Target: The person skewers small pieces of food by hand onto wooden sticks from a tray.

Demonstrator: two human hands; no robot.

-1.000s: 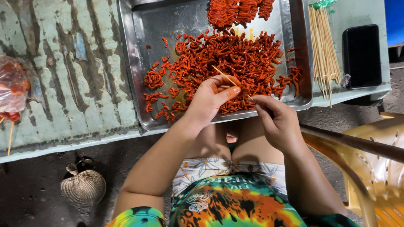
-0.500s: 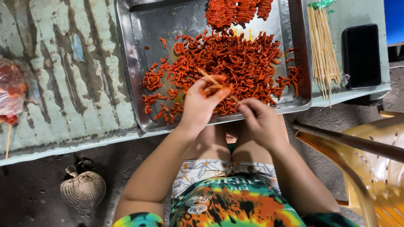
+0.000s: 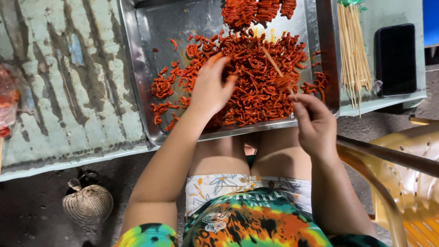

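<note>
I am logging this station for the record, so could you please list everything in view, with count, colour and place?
tray: one, silver metal, on the table, centre.
meat strips: many, red-orange, heaped in the tray.
filled skewers: a few, red-orange, at the tray's far edge.
skewer: one, wooden, some meat on it, over the heap.
bare sticks: a bundle, pale wood, right of the tray.
phone: one, black, table's right end.
table: one, worn pale green.
bag: one, clear with red contents, far left.
basket: one, woven, on the ground.
chair: one, yellow plastic, right.
left hand: in the heap.
right hand: grip on the skewer.
</note>
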